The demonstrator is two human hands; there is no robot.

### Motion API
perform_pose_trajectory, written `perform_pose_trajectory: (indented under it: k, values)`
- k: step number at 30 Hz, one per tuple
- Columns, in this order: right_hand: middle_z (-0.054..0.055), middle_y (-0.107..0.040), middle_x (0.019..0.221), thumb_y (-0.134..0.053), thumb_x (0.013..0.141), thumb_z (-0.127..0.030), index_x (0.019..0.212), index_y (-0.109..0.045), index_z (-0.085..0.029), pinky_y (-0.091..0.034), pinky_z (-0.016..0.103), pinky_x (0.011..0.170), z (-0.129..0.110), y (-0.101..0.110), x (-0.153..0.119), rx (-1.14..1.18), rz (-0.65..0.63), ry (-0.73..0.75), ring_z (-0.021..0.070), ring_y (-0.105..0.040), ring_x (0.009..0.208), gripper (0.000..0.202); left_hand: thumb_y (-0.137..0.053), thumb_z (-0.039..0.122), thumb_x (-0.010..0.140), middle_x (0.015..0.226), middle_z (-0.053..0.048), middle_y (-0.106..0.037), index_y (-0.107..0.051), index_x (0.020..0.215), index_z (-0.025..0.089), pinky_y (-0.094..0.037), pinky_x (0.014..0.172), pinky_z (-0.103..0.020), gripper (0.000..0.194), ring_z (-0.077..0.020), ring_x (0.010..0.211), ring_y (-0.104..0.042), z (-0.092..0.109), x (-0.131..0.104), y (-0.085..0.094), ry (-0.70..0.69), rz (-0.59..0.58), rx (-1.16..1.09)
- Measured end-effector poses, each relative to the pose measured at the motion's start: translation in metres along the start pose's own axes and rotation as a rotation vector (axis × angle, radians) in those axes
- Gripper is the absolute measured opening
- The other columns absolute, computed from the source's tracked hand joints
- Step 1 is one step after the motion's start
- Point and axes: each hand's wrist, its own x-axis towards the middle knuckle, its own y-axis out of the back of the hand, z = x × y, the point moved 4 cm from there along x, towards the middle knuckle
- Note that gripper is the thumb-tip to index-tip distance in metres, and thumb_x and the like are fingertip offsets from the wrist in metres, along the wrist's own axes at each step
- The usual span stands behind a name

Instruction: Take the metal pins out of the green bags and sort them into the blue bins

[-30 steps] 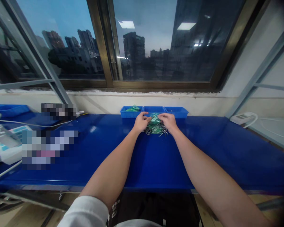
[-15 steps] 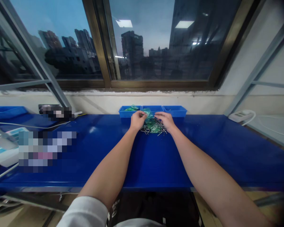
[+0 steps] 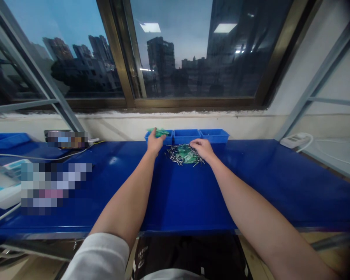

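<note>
My left hand is over the front of the left blue bin, its index finger and thumb apart. Crumpled green plastic bags lie in that bin, right at the fingers. At the right edge of a heap of metal screws or pins, my right hand has its fingers curled together and pointing down. Whatever the fingertips hold, if anything, is hidden. Clear green plastic packets lie on the middle of the heap.
Beside the left bin stand a middle blue bin and a right blue bin, against the wall. A white device with a cable sits at the right. On the left are a phone, a white scale-like device and another blue tray.
My left hand has moved left from the heap to the left bin, and its fingers have spread. The raised green plastic has left the heap. My right hand has curled its fingers lower.
</note>
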Motion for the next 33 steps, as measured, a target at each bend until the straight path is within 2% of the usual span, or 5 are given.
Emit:
perform_pose_trajectory:
  k: [6, 12, 21, 27, 33]
  values:
    - [0.004, -0.071, 0.078, -0.060, 0.067, -0.028, 0.074, -0.071, -0.019, -0.046, 0.030, 0.075, -0.005, 0.000, -0.002, -0.101, -0.011, 0.033, 0.0197, -0.064, 0.077, 0.016, -0.060, 0.020, 0.074, 0.135, -0.014, -0.045, -0.039, 0.134, 0.019, -0.048, 0.056, -0.025, 0.064, -0.0158, 0.075, -0.065, -0.009, -0.002, 0.001, 0.054, -0.019, -0.117]
    - [0.005, -0.071, 0.085, -0.055, 0.069, -0.025, 0.079, -0.071, -0.021, -0.045, 0.031, 0.081, 0.001, 0.004, 0.001, -0.325, 0.071, 0.004, 0.0199, -0.062, 0.083, 0.019, -0.058, 0.019, 0.072, 0.106, -0.009, -0.065, -0.058, 0.112, 0.017, -0.048, 0.080, -0.031, 0.040, -0.0178, 0.078, -0.064, -0.004, -0.014, 0.004, -0.099, 0.059, 0.223]
    - [0.016, -0.065, 0.101, -0.062, 0.069, -0.043, 0.091, -0.069, -0.018, -0.033, 0.050, 0.091, 0.023, 0.018, -0.002, -0.649, 0.223, -0.185, 0.0342, -0.048, 0.109, 0.034, -0.043, 0.035, 0.083, 0.112, -0.014, -0.064, -0.064, 0.107, 0.019, -0.040, 0.092, -0.036, 0.035, -0.0280, 0.106, -0.057, -0.005, -0.036, -0.030, -0.246, -0.312, 0.670]
    - [0.016, -0.064, 0.109, -0.051, 0.076, -0.052, 0.109, -0.063, -0.016, -0.040, 0.037, 0.085, 0.032, 0.007, 0.001, -0.574, -0.005, -0.199, 0.0298, -0.057, 0.105, 0.050, -0.041, 0.054, 0.081, 0.111, -0.019, -0.063, -0.064, 0.106, 0.017, -0.041, 0.089, -0.038, 0.050, -0.0307, 0.105, -0.058, -0.011, -0.041, -0.030, -0.096, -0.323, 0.755]
    - [0.014, -0.064, 0.110, -0.054, 0.076, -0.049, 0.112, -0.062, -0.017, -0.042, 0.033, 0.083, 0.023, -0.007, -0.003, -0.574, -0.114, -0.099, 0.0291, -0.057, 0.104, 0.049, -0.041, 0.058, 0.081, 0.115, -0.022, -0.060, -0.058, 0.115, 0.014, -0.041, 0.088, -0.041, 0.058, -0.0348, 0.108, -0.056, -0.004, -0.051, -0.040, -0.142, -0.389, 0.743]
